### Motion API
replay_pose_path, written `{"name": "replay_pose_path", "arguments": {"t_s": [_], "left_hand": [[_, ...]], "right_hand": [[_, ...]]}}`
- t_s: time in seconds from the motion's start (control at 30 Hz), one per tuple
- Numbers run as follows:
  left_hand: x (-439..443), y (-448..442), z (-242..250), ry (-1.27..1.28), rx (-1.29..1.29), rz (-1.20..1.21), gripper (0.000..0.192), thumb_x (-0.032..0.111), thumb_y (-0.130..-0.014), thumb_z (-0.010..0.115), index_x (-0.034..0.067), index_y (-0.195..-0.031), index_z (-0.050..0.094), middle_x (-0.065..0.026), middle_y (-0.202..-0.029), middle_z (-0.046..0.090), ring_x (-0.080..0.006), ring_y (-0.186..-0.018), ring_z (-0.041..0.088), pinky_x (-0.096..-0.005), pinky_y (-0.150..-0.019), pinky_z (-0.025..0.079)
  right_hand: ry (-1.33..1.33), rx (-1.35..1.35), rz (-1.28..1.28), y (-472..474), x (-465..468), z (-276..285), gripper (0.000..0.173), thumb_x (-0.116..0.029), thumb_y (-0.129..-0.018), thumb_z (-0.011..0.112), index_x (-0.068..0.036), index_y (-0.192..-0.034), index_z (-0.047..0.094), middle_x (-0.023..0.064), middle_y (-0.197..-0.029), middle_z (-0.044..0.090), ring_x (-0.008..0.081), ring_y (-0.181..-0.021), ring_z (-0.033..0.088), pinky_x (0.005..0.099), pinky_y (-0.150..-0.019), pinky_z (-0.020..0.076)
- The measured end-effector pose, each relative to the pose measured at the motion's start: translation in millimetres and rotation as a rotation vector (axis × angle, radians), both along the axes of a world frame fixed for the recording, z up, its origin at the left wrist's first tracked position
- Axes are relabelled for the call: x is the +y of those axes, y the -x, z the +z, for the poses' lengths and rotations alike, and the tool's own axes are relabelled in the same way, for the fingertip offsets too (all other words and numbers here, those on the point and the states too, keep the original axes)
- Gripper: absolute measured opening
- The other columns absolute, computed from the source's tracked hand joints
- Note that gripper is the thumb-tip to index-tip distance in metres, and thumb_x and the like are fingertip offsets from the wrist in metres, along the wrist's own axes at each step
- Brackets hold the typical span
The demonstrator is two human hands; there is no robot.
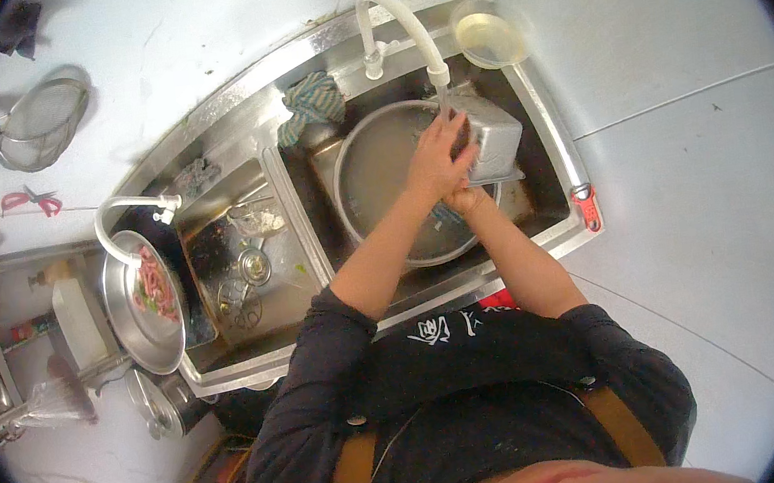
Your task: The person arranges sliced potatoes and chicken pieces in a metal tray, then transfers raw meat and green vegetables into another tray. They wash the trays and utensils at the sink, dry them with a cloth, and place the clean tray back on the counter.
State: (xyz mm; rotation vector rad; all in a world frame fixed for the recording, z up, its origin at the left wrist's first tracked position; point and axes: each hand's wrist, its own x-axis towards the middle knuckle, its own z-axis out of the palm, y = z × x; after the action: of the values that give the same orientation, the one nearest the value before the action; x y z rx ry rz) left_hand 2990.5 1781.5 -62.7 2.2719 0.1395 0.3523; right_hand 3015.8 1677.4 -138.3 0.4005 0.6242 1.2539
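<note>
Water runs from a white curved faucet (438, 75) over my left hand (437, 162). That hand is at the mouth of a square metal container (495, 135), its thumb and fingers apart. The container is tipped on its side over the right part of a large round metal basin (379, 164) of cloudy water. Below it, my right hand (465, 199) grips the container's lower rim, with its fingers partly hidden. Something bluish and striped (452, 219) lies in the basin under my right wrist; I cannot tell what it is.
A striped cloth (315, 100) hangs at the sink's back edge. A plastic bowl of yellowish liquid (489, 36) sits at the back right corner, and a red-handled peeler (589, 209) on the right rim. Left are a second sink basin (283, 266) and a metal bowl of sliced meat (128, 325).
</note>
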Motion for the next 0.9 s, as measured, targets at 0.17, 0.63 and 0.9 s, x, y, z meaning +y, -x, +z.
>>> {"name": "replay_pose_path", "arguments": {"t_s": [0.17,0.63,0.9], "left_hand": [[14,-11,-16,1.208,0.276,0.419,0.063,0.050,-0.088,0.057,0.011,-0.135,0.044,-0.0142,-0.134,0.048,-0.0298,-0.120,0.047,-0.0423,-0.100,0.037],[52,64,13,1.317,0.290,0.536,0.095,0.056,-0.082,0.062,0.011,-0.150,0.013,-0.0151,-0.148,0.028,-0.0345,-0.129,0.038,-0.0551,-0.100,0.036],[48,61,7,0.687,0.371,0.600,0.109,0.035,-0.068,0.072,0.012,-0.151,0.005,-0.0354,-0.140,0.031,-0.0406,-0.127,0.038,-0.0424,-0.107,0.032]], "right_hand": [[0.200,-0.267,0.397,-3,-21,-6,0.031,-0.035,-0.093,0.048,-0.006,-0.087,0.057,0.0040,-0.066,0.049,0.0089,-0.044,0.041,0.0200,-0.031,0.0296],[1.524,-1.970,0.313,-35,-12,20,0.042,-0.041,-0.094,0.052,-0.001,-0.101,0.059,0.0171,-0.084,0.061,0.0296,-0.081,0.058,0.0406,-0.075,0.0446],[1.186,-1.345,0.213,-38,-2,11,0.060,-0.053,-0.093,0.050,-0.007,-0.132,0.047,0.0081,-0.119,0.056,0.0223,-0.108,0.052,0.0326,-0.094,0.0374]]}}
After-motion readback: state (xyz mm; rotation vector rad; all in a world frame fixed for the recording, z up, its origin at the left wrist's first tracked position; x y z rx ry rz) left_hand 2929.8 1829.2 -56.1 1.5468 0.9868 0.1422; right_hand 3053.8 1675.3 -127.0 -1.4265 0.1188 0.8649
